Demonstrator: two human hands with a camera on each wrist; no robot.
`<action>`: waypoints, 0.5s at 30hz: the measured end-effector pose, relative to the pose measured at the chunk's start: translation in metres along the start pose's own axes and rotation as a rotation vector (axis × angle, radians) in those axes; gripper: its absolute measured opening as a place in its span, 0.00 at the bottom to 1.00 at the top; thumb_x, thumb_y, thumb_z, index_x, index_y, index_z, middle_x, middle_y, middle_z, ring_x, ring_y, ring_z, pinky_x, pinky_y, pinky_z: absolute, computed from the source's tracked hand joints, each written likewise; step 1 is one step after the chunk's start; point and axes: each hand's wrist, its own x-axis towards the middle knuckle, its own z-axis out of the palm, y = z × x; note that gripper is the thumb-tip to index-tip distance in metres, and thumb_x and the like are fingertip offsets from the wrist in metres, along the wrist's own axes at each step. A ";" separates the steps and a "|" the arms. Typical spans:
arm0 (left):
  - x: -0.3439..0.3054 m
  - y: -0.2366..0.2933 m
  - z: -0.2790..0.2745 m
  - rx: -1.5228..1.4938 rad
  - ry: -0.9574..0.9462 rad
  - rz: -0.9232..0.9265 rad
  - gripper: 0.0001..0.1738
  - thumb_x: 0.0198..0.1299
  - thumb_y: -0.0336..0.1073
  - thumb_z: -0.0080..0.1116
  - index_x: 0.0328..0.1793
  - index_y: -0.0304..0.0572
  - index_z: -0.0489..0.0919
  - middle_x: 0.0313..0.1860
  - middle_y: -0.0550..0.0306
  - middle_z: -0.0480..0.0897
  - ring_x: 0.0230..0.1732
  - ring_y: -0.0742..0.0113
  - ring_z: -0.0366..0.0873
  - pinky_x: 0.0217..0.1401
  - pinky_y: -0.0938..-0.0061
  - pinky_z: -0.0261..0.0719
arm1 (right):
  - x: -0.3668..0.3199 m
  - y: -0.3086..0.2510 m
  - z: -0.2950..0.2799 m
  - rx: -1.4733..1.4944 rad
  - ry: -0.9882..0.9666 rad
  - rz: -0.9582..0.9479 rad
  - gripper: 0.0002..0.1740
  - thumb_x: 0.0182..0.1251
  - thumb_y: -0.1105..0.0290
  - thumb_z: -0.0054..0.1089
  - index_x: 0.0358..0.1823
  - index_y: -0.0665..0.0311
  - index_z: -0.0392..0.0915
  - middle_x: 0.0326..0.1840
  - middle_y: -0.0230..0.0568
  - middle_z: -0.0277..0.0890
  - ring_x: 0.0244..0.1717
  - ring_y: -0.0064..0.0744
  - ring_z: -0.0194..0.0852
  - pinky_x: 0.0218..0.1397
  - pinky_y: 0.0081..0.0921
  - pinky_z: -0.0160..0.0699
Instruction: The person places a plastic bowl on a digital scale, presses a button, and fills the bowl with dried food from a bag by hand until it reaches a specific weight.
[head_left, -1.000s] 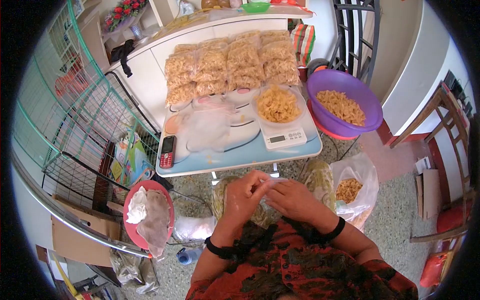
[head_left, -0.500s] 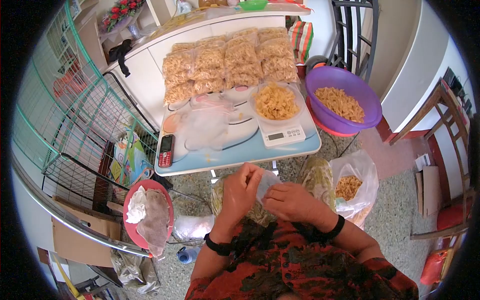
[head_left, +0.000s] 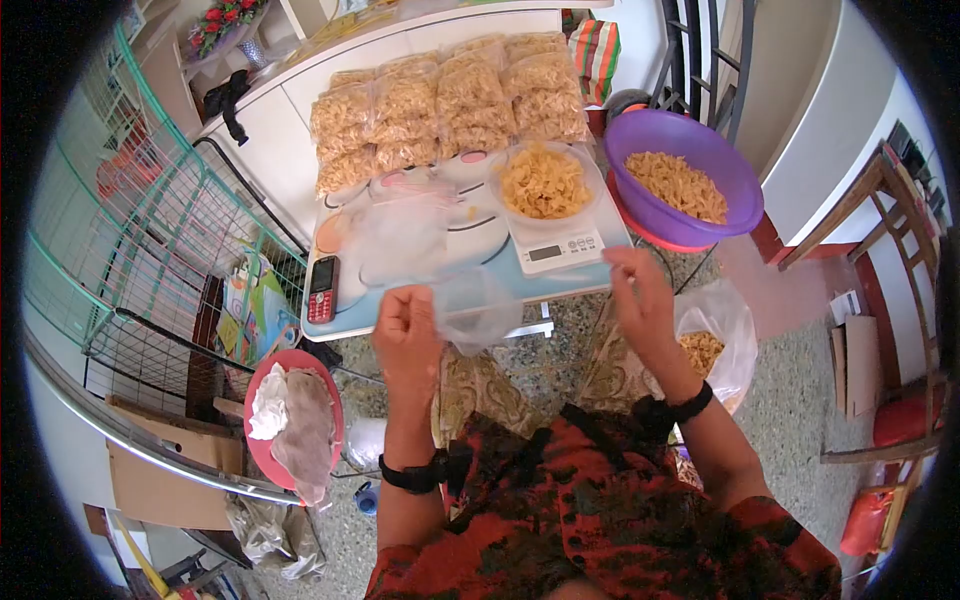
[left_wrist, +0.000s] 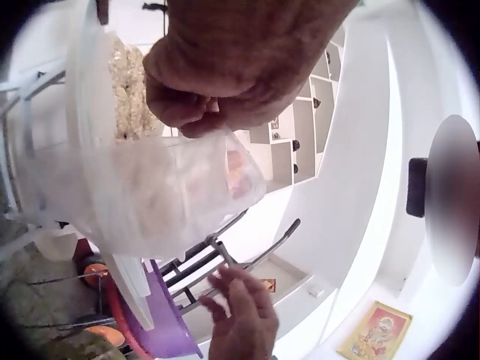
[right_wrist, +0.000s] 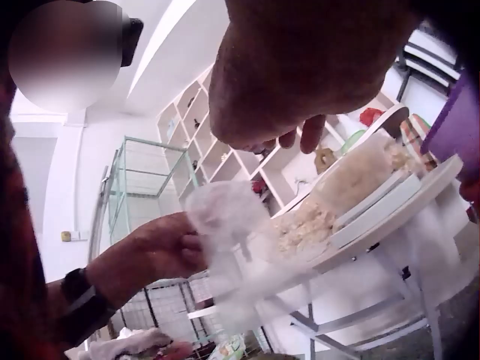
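A clear plastic bag [head_left: 474, 308] hangs from the left hand [head_left: 408, 340], whose fingers pinch its edge in front of the table. The left wrist view shows the bag [left_wrist: 150, 195] spread below the curled fingers of that hand [left_wrist: 232, 67]. The right hand [head_left: 645, 305] is raised near the table's right corner, fingers apart and holding nothing. Beyond it a tub of yellow pieces [head_left: 545, 182] stands on a white scale [head_left: 560, 250]. More thin plastic bags [head_left: 395, 235] lie flat on the table.
Filled bags [head_left: 405, 110] are stacked at the table's back. A red phone [head_left: 323, 290] lies at its left edge. A purple basin [head_left: 735, 190] of pieces stands to the right, an open bag of pieces [head_left: 702, 350] below it, and a pink basin [head_left: 255, 445] at the left.
The hands have parted and moved up and outward from the lap. My right hand has let go of the bag, which now hangs opened out from my left hand.
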 end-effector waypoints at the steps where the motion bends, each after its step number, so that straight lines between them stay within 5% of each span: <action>1: 0.004 0.005 -0.003 -0.045 0.019 0.011 0.11 0.71 0.43 0.58 0.43 0.44 0.76 0.22 0.69 0.69 0.18 0.83 0.62 0.18 0.83 0.60 | 0.003 0.014 0.000 0.042 0.020 0.151 0.12 0.68 0.75 0.55 0.51 0.65 0.75 0.50 0.48 0.78 0.51 0.45 0.77 0.57 0.35 0.76; 2: 0.006 0.011 -0.006 -0.090 0.038 0.021 0.11 0.71 0.43 0.58 0.43 0.44 0.76 0.22 0.69 0.69 0.18 0.82 0.63 0.17 0.83 0.60 | 0.007 0.030 0.000 0.084 0.039 0.303 0.11 0.69 0.75 0.54 0.52 0.65 0.75 0.49 0.48 0.78 0.51 0.43 0.78 0.57 0.34 0.76; 8: 0.030 0.031 -0.008 -0.128 0.132 0.185 0.13 0.72 0.42 0.57 0.49 0.40 0.73 0.28 0.63 0.73 0.20 0.74 0.75 0.17 0.82 0.67 | 0.029 0.110 0.020 0.138 0.024 0.411 0.11 0.70 0.76 0.50 0.52 0.66 0.73 0.48 0.47 0.79 0.49 0.39 0.79 0.56 0.34 0.76; 15: 0.054 0.008 0.014 -0.010 0.116 0.232 0.15 0.72 0.41 0.56 0.52 0.36 0.71 0.40 0.56 0.77 0.29 0.66 0.85 0.21 0.81 0.76 | 0.033 0.130 0.041 -0.113 0.047 0.317 0.13 0.69 0.77 0.50 0.53 0.66 0.74 0.49 0.52 0.80 0.53 0.50 0.78 0.59 0.39 0.75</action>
